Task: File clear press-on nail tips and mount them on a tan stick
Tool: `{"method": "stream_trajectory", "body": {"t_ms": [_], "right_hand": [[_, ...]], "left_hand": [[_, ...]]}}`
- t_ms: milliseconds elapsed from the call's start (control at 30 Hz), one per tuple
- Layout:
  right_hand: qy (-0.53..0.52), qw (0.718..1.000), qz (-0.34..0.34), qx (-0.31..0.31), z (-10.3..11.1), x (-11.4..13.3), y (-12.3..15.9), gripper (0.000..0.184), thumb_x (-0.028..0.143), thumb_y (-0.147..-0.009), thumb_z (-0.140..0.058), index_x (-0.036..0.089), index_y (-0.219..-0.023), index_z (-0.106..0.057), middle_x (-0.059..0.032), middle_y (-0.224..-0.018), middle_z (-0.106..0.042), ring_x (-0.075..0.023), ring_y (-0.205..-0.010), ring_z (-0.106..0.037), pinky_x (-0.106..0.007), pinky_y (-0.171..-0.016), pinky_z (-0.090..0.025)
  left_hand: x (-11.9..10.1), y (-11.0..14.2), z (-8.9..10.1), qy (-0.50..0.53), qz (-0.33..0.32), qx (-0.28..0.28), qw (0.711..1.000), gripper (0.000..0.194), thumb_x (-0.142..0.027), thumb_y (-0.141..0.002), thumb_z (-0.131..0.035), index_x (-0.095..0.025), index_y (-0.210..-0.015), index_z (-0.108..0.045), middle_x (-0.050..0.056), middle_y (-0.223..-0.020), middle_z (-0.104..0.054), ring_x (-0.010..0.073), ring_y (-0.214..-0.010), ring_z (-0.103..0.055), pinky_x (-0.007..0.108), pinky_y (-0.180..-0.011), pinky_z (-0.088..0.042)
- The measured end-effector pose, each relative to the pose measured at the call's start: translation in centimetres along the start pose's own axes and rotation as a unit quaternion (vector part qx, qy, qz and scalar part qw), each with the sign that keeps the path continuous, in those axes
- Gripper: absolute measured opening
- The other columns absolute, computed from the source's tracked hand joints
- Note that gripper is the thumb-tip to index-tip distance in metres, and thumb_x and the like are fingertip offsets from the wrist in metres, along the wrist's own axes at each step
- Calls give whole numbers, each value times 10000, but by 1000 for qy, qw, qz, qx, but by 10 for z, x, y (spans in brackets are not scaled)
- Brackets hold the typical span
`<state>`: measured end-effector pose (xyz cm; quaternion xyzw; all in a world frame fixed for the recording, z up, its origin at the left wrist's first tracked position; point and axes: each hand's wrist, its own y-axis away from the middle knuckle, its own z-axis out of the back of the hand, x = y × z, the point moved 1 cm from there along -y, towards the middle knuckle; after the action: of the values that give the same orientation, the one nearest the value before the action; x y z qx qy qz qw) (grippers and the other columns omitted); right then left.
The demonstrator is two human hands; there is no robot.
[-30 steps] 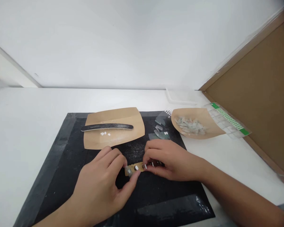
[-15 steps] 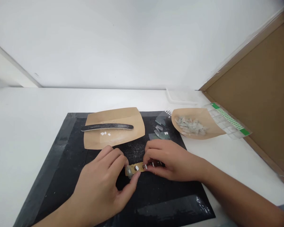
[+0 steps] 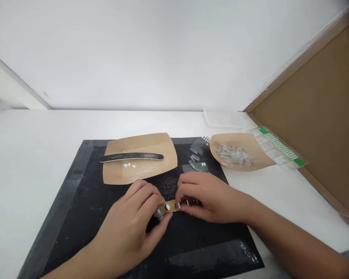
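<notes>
A narrow tan strip (image 3: 171, 204) with dark round spots and small white pieces along it lies low over the black mat (image 3: 192, 236). My left hand (image 3: 130, 223) is closed around its left end, with thumb and fingers on opposite edges. A clear nail tip (image 3: 159, 213) sits at that end, between the fingers. Farther right, my right hand (image 3: 203, 195) grips the same strip, its fingertips beside a dark spot with a white piece. The right hand partly covers the strip's right part.
Behind my hands, a nail file (image 3: 132, 156) rests across a brown paper tray (image 3: 154, 174), with small white pieces there. Loose clear tips (image 3: 195, 157) lie on the mat. A second paper tray (image 3: 257, 155) holds many clear tips; a green-labelled plastic sheet (image 3: 282, 147) leans over it.
My left hand has shifted slightly right along the strip, covering more of its left end. My right hand keeps nearly the same place.
</notes>
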<state>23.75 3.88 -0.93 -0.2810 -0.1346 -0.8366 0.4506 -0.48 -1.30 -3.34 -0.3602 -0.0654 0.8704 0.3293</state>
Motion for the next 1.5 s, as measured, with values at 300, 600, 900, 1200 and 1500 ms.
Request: {"method": "stream_trajectory", "body": {"t_ms": [300, 600, 900, 1200, 1500], "right_hand": [[-6, 1000, -12, 6, 4, -1, 3, 78, 236, -971, -724, 196, -1037, -712, -21, -969, -649, -157, -869, -610, -276, -756, -465], [-5, 999, -30, 16, 21, -2, 9, 151, 302, -933, -785, 217, -1033, -710, -9, -951, -658, -169, -878, -606, -294, -761, -450], [0, 999, -41, 35, 21, -5, 11, 58, 254, -943, -758, 219, -967, -717, 5, -936, -672, -156, -877, -616, -291, -762, -442], [3, 998, -57, 30, 28, -3, 12, 140, 324, -919, -800, 223, -960, -712, 8, -918, -688, -153, -864, -625, -285, -754, -446], [197, 958, -119, -173, 51, -19, 23, 257, 369, -1082, -566, 224, -920, -702, -40, -880, -737, -191, -791, -646, -312, -666, -406]], "left_hand": [[5, 1, -5, 16, 18, 25, 999, 85, -119, -993, -623, -204, -994, -618, 45, -966, -652, 230, -934, -568, 373, -777, -503], [4, 1, -5, 10, 25, 25, 999, 81, -127, -998, -607, -206, -997, -624, 55, -965, -655, 241, -930, -577, 385, -777, -512], [5, 3, -4, 6, 28, 29, 999, 74, -135, -1005, -598, -207, -1001, -612, 54, -967, -648, 240, -928, -567, 390, -772, -510], [4, 2, -5, 5, 28, 23, 999, 81, -130, -998, -599, -209, -989, -612, 56, -962, -652, 240, -930, -580, 387, -788, -524], [5, 3, -3, 11, 24, 29, 999, 86, -125, -996, -595, -209, -998, -607, 65, -964, -641, 241, -932, -575, 389, -784, -534]]}}
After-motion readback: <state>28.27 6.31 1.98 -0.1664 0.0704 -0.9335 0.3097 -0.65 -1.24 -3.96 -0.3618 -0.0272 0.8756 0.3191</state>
